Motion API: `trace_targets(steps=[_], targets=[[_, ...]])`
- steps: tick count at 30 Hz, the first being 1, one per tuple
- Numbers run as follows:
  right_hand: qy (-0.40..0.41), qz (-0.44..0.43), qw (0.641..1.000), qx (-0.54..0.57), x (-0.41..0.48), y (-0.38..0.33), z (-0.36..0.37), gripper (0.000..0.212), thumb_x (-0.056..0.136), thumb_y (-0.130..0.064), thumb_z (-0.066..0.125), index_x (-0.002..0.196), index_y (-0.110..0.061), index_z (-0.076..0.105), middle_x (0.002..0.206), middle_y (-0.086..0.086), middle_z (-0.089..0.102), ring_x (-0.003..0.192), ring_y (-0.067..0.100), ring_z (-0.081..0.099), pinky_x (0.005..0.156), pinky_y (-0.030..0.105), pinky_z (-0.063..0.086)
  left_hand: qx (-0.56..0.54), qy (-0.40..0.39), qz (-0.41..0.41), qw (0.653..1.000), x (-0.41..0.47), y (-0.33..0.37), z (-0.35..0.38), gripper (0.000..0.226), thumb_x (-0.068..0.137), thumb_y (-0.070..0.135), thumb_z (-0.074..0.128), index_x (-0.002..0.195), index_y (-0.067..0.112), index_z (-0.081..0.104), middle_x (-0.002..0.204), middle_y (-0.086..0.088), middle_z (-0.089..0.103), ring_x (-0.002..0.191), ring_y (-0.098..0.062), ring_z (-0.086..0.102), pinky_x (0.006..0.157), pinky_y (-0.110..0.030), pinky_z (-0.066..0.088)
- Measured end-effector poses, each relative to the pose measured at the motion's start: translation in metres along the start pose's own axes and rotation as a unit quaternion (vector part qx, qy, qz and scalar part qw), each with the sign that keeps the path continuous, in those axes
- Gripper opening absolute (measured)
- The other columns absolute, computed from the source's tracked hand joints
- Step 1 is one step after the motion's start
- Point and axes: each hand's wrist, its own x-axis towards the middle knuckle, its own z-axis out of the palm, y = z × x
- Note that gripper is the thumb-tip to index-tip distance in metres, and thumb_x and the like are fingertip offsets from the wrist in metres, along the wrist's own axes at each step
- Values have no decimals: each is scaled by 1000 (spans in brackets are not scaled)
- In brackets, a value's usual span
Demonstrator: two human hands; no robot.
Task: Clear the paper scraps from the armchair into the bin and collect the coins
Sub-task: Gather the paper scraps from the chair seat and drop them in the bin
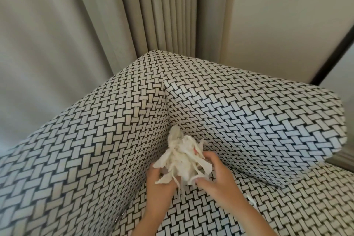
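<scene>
A bundle of white paper scraps (182, 157) is bunched up in the back corner of the armchair seat. My left hand (160, 184) grips it from the left and below, and my right hand (216, 174) grips it from the right. The armchair (249, 120) has a black-and-white woven pattern. One more white scrap (252, 200) pokes out beside my right forearm on the seat. A small round metallic thing, possibly a coin (117, 219), lies at the seam by the left armrest. No bin is in view.
Beige curtains (76, 25) hang behind the armchair on the left and centre. A pale wall (287, 15) with a dark-edged panel stands at the right. The armrest (57, 159) rises at the left of the seat.
</scene>
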Motion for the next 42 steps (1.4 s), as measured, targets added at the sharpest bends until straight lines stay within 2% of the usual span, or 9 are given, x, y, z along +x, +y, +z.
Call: trace_targets(steps=[3, 10, 18, 22, 25, 28, 31, 37, 42], targets=[[1, 13, 1000, 1, -14, -6, -8, 46, 76, -16, 72, 110, -32, 45, 101, -11, 62, 84, -4, 59, 72, 17, 47, 92, -32, 30, 995, -14, 1, -6, 53, 57, 45, 72, 107, 43, 56, 109, 12, 55, 106, -8, 49, 87, -29, 43], [-11, 48, 990, -134, -42, 5, -14, 51, 79, -22, 72, 114, -35, 39, 112, -19, 55, 95, -7, 57, 73, 20, 52, 221, -90, 112, 965, -40, -4, -25, 55, 80, 21, 71, 117, 49, 42, 119, 32, 38, 115, 16, 24, 90, -8, 27], [-9, 37, 990, -138, -72, -6, -16, 56, 78, -24, 74, 124, -33, 44, 106, -18, 53, 88, 2, 64, 70, 20, 57, 255, -77, 102, 959, -70, -7, -35, 29, 92, 16, 55, 102, 42, 59, 111, 20, 55, 114, -5, 37, 86, -1, 24], [33, 0, 979, -201, -79, -7, -20, 34, 87, -22, 64, 120, -25, 57, 118, -15, 56, 98, 4, 60, 72, 6, 44, 203, -39, 64, 976, -81, -4, -39, 22, 92, 14, 54, 95, 33, 65, 108, 14, 55, 115, -11, 43, 88, -12, 37], [56, -17, 979, -197, -84, -7, -20, 20, 88, -20, 63, 108, -22, 66, 107, -16, 63, 94, -4, 57, 74, 3, 40, 196, -12, 70, 978, -89, 3, -44, 19, 93, 17, 53, 104, 22, 67, 108, 12, 58, 110, -11, 50, 97, -33, 45], [85, -26, 981, -170, -87, -7, -19, 13, 85, -14, 66, 96, -21, 69, 93, -18, 64, 84, -13, 56, 77, 3, 45, 158, -1, 61, 985, -95, 19, -45, 16, 96, 18, 48, 99, 16, 64, 75, 11, 58, 66, 1, 52, 66, -26, 51], [128, -39, 982, -131, -92, -8, -19, 8, 82, -12, 69, 89, -17, 69, 87, -13, 67, 81, -11, 57, 72, -1, 42, 145, 11, 60, 988, -98, 30, -48, 23, 97, 19, 46, 78, 17, 58, 54, 11, 44, 40, 0, 32, 41, -13, 28], [195, -44, 978, -62, -100, -9, -25, 11, 81, -9, 70, 87, -17, 66, 86, -9, 67, 81, 3, 64, 74, 15, 53, 95, 23, 55, 994, -99, 59, -40, 20, 97, 21, 46, 84, 22, 62, 77, 8, 69, 68, -4, 64, 61, -17, 52], [264, -29, 963, 45, -114, -17, -47, 24, 84, -6, 67, 101, -23, 61, 95, -4, 66, 85, 11, 66, 74, 28, 57, 83, -14, 42, 996, -96, 82, -18, 26, 97, 19, 46, 85, 2, 63, 77, -6, 70, 75, -7, 68, 64, -20, 54]])
